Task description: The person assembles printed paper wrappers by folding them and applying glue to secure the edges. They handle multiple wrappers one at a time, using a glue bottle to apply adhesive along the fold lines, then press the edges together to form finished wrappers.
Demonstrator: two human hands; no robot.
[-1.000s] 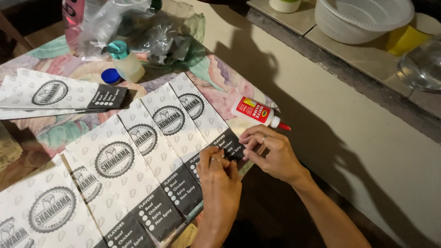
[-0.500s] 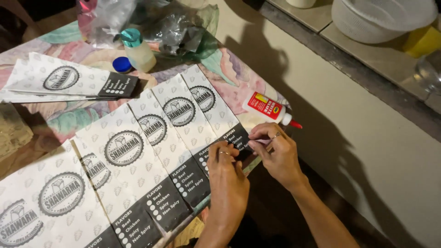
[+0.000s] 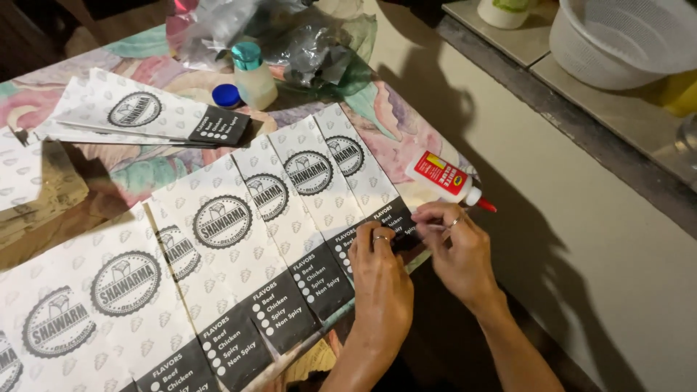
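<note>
**Inspector:** Position of the hands, please.

**Assistant:** Both sit at the near end of the rightmost paper sleeve (image 3: 348, 178), at the counter's edge. The left hand (image 3: 379, 279) lies flat, fingers pressing the dark printed end. The right hand (image 3: 456, 250) is closed in a pinch on that same end; whether anything else sits between its fingertips, I cannot tell.

**Inspector:** Risks?

**Assistant:** In my judgement, three. The sleeves lie fanned, each overlapping the next, so a sideways push could shift the neighbouring sleeve (image 3: 301, 185) and throw the row out of line. The glue bottle (image 3: 444, 178) lies on its side just beside the right hand, red tip towards the edge; a nudge of the wrist could roll it off, or leave glue on the print. The worked end overhangs the edge slightly, so hard pressure there may crease it.

**Inspector:** Surface and surroundings?

**Assistant:** The counter (image 3: 396, 120) carries a floral cover in pinks and greens. Further back stand a small bottle with a teal cap (image 3: 254, 76), a loose blue cap (image 3: 226, 95), crumpled clear plastic (image 3: 312, 47) and a separate stack of sleeves (image 3: 138, 116). Beyond a pale floor strip, a tiled ledge (image 3: 617, 109) holds a white perforated basket (image 3: 632, 36). Lighting is hard, throwing strong shadows.
</note>
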